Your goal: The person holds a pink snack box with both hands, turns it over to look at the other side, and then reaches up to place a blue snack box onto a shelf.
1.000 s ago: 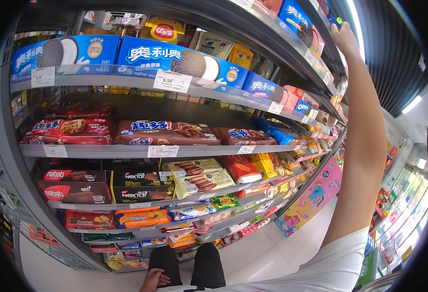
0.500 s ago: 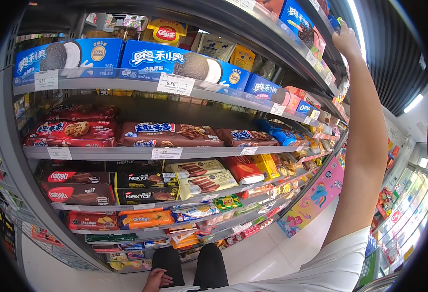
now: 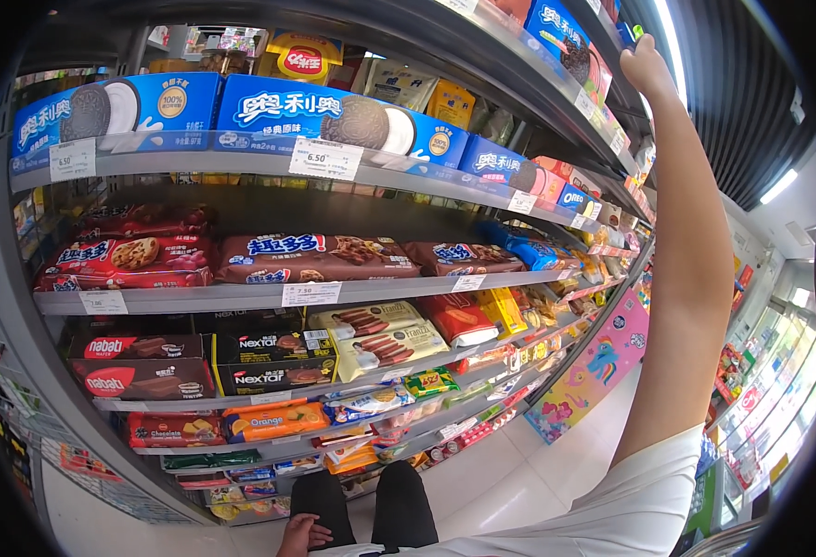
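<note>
My right arm is stretched up to the upper shelf at the far right. At its end my right hand [image 3: 647,70] is closed on the edge of a small blue and green package [image 3: 637,33], mostly hidden by the shelf and hand. Low in the view, my left hand [image 3: 305,533] hangs beside my dark-clad thigh, its fingers loosely bent and slightly apart, holding nothing. Near the right hand stands a blue and pink cookie box [image 3: 566,42]. Large blue cookie boxes [image 3: 329,116] line the shelf below.
Grey shelves [image 3: 185,299] carry red and brown cookie packs [image 3: 310,258], black boxes [image 3: 273,360], cream wafer bags [image 3: 385,339] and an orange biscuit pack [image 3: 276,420]. A pink cartoon panel [image 3: 594,371] stands at the shelf's end, above a pale tiled floor [image 3: 510,473].
My right hand has shifted slightly left and up with the blue and green package's edge. The shelves sit a little farther left in view. My left hand stays by the thigh.
</note>
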`<state>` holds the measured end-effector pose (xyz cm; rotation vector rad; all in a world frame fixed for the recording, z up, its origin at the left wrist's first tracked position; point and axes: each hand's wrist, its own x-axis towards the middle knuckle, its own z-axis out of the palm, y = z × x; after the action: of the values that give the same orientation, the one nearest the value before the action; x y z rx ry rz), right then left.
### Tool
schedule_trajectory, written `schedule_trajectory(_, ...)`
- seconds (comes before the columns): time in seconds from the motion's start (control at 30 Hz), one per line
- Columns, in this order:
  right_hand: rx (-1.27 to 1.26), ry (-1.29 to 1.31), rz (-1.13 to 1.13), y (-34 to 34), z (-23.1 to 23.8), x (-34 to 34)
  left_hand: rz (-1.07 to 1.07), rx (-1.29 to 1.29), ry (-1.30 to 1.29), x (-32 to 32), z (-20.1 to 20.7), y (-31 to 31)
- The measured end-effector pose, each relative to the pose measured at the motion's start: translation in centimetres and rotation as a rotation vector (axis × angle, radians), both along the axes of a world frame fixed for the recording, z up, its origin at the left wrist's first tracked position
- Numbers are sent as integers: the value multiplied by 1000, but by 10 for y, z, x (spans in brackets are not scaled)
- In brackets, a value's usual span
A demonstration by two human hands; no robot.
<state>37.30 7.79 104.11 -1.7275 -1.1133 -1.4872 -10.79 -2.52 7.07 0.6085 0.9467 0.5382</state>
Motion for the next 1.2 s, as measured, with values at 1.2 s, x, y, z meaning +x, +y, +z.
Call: schedule_trajectory(1.2, -215, -147, -406, -40, -10, -73, -52, 10, -106, 14, -88, 1)
